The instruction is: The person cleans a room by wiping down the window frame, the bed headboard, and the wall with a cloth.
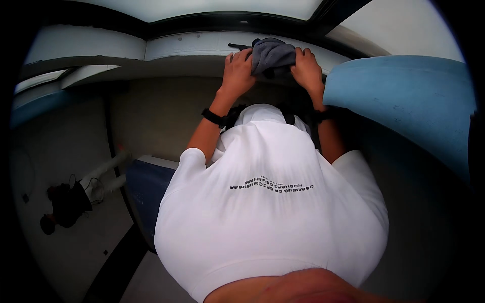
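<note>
A dark grey cloth lies bunched on the white window ledge, between my two hands. My left hand grips its left side with fingers curled over the top. On the opposite side, my right hand has its fingers closed at the cloth's right edge. A thin black piece sticks out to the left behind my left fingers; I cannot tell what it is. Each wrist wears a black band. The cloth hides part of the ledge and the fingertips.
A blue padded seat back stands close on the right. Windows with dark frames run above the ledge. A dark blue panel is at my left. Farther left is a person in dark clothing, with light trousers.
</note>
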`<state>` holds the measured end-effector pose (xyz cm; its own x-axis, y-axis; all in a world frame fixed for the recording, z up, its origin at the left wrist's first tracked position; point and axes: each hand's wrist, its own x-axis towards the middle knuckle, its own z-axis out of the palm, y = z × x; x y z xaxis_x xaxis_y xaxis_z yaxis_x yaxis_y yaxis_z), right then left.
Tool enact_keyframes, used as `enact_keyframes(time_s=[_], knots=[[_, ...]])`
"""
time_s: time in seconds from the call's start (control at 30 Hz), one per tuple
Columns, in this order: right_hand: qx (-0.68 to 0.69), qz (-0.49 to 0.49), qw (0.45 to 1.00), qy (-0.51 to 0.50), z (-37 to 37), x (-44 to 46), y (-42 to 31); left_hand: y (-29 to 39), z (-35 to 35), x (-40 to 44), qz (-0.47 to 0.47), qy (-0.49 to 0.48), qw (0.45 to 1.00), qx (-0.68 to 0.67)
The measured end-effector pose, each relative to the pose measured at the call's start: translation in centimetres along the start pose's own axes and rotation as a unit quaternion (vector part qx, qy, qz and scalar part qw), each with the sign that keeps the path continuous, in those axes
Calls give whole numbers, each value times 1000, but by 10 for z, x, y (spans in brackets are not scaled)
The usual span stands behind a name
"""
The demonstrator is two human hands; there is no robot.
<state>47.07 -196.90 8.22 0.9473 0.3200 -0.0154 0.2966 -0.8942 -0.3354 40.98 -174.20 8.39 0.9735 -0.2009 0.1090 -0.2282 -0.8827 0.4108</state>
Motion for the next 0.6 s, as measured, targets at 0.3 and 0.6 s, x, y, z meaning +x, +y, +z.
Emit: enact_keyframes(time_s=[0.3,0.6], knots=[[19,8,1000,4,34,1,-132,-105,-61,-38,-123,-10,991,60],[49,21,994,-90,31,29,-177,-148,-92,-73,-141,46,984,97]])
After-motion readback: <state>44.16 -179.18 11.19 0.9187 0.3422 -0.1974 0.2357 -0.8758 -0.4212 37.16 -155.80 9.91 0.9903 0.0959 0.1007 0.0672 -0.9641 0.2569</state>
